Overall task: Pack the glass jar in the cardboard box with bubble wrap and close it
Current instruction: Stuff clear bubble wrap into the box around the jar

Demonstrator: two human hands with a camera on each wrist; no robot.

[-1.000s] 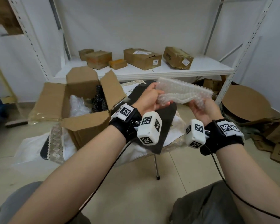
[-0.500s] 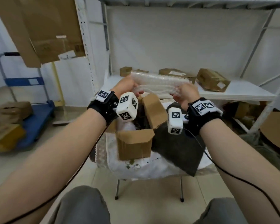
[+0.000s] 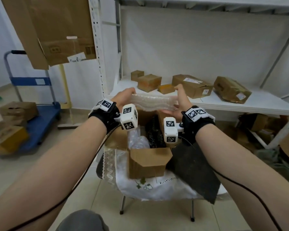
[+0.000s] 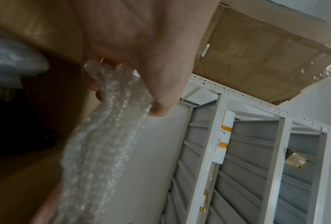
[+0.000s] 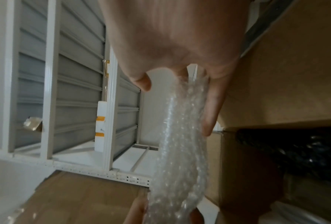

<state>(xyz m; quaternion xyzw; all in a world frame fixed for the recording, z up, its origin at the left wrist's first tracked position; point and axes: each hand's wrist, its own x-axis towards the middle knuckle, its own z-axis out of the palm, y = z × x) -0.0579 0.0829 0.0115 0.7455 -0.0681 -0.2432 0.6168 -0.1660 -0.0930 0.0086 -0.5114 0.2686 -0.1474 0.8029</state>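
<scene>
A folded strip of bubble wrap hangs stretched between my two hands, just above the open cardboard box. My left hand pinches one end between thumb and fingers; the bubble wrap runs blurred away from it. My right hand grips the other end among its fingers, thumb raised clear of the bubble wrap. Inside the box I see crumpled clear wrap and a dark textured item. No glass jar shows plainly.
The box stands on a small table under a white cloth, with a dark sheet to its right. Behind is a white shelf with several cardboard parcels. A blue trolley with boxes stands left; flattened cardboard leans upper left.
Both hands carried the bubble wrap left, from right of the box to above it, and it now lies flatter between them. My head has lifted, showing more shelf.
</scene>
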